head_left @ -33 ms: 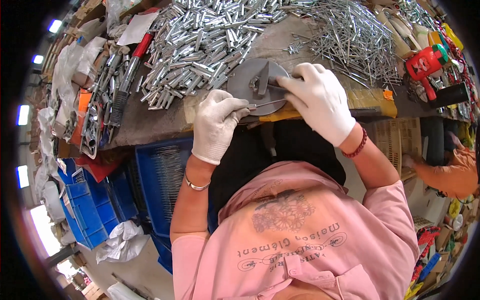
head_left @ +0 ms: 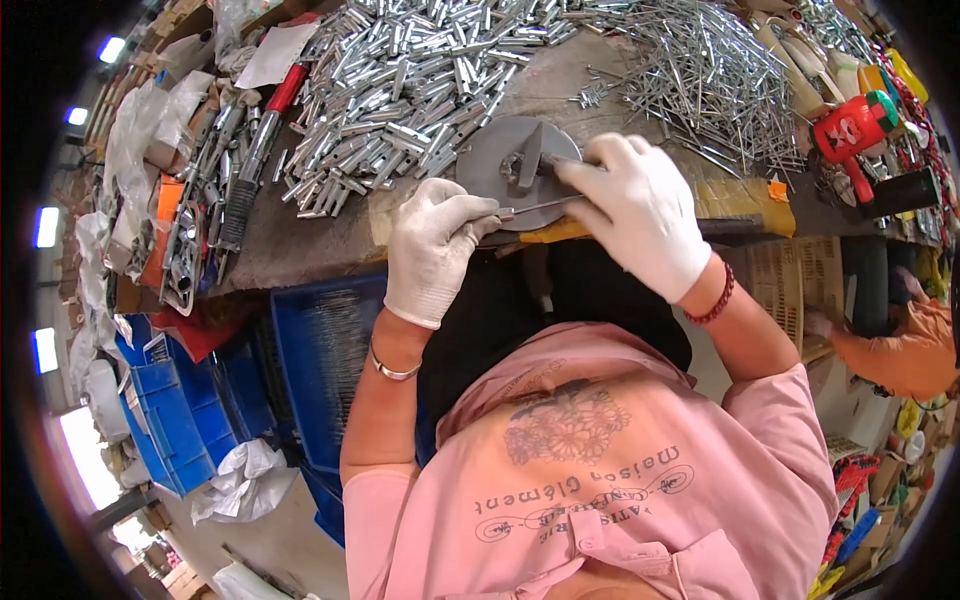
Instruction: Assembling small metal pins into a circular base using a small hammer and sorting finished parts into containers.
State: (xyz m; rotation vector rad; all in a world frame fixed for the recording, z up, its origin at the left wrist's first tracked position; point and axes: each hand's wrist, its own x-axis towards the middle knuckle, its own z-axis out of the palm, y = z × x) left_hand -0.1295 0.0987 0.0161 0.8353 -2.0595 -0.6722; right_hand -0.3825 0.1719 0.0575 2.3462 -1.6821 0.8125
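In my gloved left hand (head_left: 428, 255), thumb and fingertips pinch a short silver metal tube (head_left: 506, 214), whose end pokes out to the right. A thin metal rod (head_left: 542, 207) runs from that end towards my gloved right hand (head_left: 645, 220), which pinches its other end. Whether the rod's tip sits inside the tube is too small to tell. Behind both hands lies a round grey disc (head_left: 482, 160) bearing an upright metal piece (head_left: 530, 155). My right fingertips are close beside that upright piece.
A heap of silver tubes (head_left: 400, 95) covers the bench's far left; a pile of thin rods (head_left: 710, 75) lies far right. Tools with a red handle (head_left: 288, 88) lie left. A red bottle (head_left: 855, 125) stands right. Below is a blue crate (head_left: 300, 360). Another person's arm (head_left: 890, 350) shows at right.
My right hand has shifted very slightly, its fingers drawn a little closer together around the rod. My left hand stays in place with the tube.
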